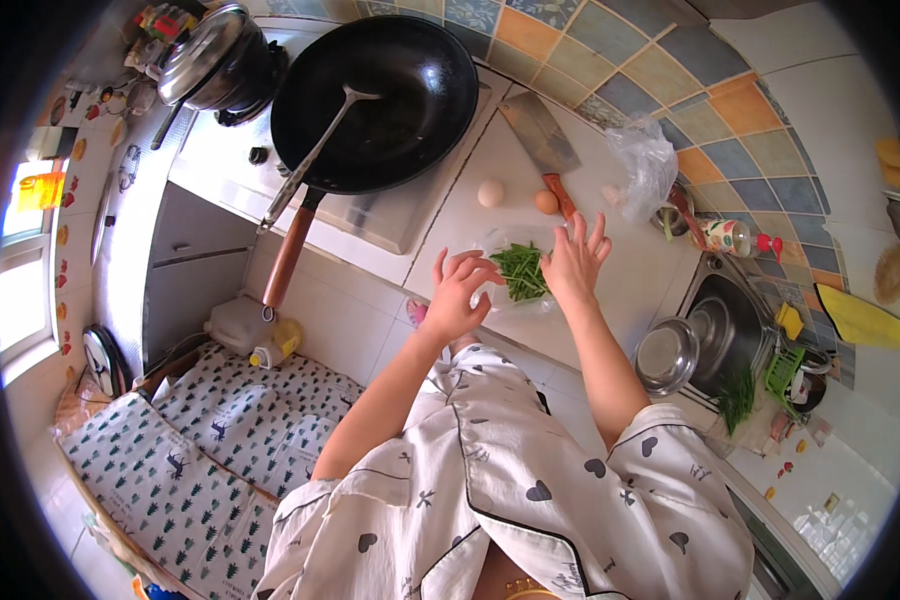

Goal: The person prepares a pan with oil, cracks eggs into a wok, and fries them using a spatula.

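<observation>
Chopped green vegetable pieces (523, 271) lie in a clear container or plastic wrap (538, 307); which of the two, I cannot tell. My left hand (461, 289) hovers at its left side, fingers spread and curled. At its right side is my right hand (576, 259), fingers apart, near the wooden handle of a cleaver (541, 139). Neither hand shows anything in its grip. Beyond them on the white counter rest a pale egg (490, 193) and a brown egg (546, 201). A black wok (390, 112) on the stove holds a metal spatula (315, 154).
The wok's wooden handle (289, 259) juts over the counter edge. A lidded pot (210, 64) stands far left. At right are a plastic bag (641, 169), a bottle (727, 237), a metal bowl (666, 356), the sink (754, 315) and long greens (736, 405).
</observation>
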`<state>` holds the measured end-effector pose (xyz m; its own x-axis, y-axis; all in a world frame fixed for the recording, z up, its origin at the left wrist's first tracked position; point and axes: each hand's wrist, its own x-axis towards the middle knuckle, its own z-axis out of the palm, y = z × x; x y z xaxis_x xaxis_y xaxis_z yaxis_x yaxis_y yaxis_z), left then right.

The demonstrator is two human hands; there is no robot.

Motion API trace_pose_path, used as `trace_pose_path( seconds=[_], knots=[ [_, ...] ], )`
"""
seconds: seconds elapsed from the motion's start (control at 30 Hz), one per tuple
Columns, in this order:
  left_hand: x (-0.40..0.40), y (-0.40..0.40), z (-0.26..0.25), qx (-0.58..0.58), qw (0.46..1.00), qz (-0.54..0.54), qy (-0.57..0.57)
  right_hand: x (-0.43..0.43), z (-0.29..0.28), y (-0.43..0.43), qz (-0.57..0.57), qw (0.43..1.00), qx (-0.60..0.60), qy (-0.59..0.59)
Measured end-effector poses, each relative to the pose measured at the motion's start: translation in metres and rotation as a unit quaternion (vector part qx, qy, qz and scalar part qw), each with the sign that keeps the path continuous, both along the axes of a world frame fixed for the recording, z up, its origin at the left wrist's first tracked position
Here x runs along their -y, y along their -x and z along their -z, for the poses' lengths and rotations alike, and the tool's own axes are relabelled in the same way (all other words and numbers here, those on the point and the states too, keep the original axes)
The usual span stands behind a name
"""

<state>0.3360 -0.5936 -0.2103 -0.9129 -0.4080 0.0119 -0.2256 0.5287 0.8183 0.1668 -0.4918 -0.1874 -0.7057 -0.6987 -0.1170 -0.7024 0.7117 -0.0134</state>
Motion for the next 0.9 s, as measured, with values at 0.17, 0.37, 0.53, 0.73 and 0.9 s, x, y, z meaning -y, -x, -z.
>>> trace_pose_path(
  seconds=[0.17, 0.37, 0.53, 0.73, 0.9],
  knots=[
    [-0.002, -0.015, 0.006, 0.026, 0.999, -0.009, 0.034, -0.030, 0.027, 0.024, -0.031, 0.999, 0.043, 0.012],
    [-0.004, -0.024, 0.046, 0.124, 0.991, -0.013, 0.042, -0.078, 0.073, 0.016, -0.100, 0.982, 0.146, 0.064],
    [0.000, -0.012, 0.042, 0.091, 0.996, 0.002, -0.018, -0.096, 0.069, 0.013, 0.054, 0.949, 0.233, 0.207],
    [-0.001, -0.010, 0.028, 0.069, 0.997, 0.016, 0.042, -0.041, 0.005, 0.018, 0.085, 0.937, -0.054, 0.336],
    [0.007, -0.023, 0.012, 0.031, 0.998, -0.018, 0.043, 0.058, 0.051, 0.000, 0.002, 0.942, 0.187, 0.279]
  ],
)
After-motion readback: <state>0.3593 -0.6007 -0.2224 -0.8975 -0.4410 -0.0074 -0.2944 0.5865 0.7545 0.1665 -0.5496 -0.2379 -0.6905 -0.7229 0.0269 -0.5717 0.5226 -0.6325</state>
